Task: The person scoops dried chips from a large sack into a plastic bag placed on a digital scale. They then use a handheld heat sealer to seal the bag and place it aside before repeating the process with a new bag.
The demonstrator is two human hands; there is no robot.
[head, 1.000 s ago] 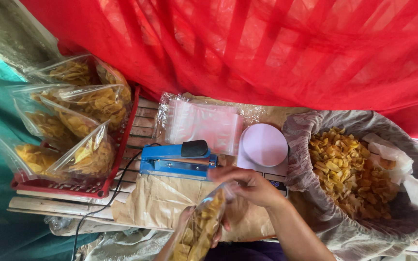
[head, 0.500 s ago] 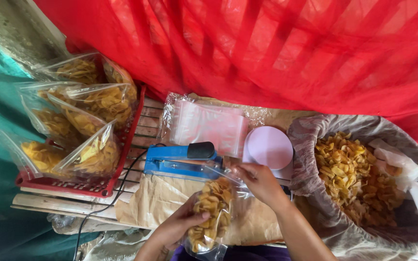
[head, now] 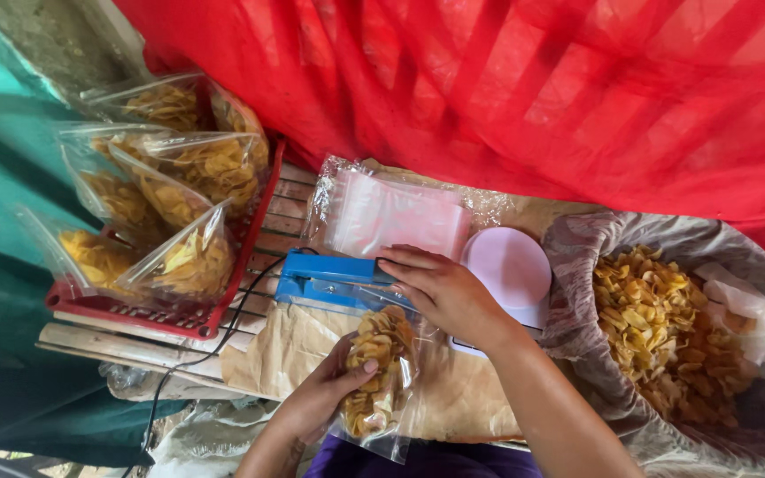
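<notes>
Chips in a clear bag sit at the near edge of the counter, the bag's open mouth pushed up under the arm of the blue heat sealer that lies across the middle. The left hand is curled around the bag's side from below, thumb pressed on the plastic, holding it steady. The right hand lies flat and spread on the sealer's arm, gripping nothing, just bearing down. I'd say the main risk is a bad seam: if a chip or a fold of plastic sits in the sealing line, the closure may leak or burn through. The bag looks well filled and hangs partly over the near edge, so a slack left hand could let it slip out and spill. Fingertips near the hot strip could also get nipped. The black cord trails off the left edge, and a snag there could drag the sealer. Counting what I see: one sealer, one bag in hand, about six filled bags standing in the red basket at the left end, one stack of empty bags toward the far edge, one pale round lid, and one big lined sack of loose chips at the right end.
</notes>
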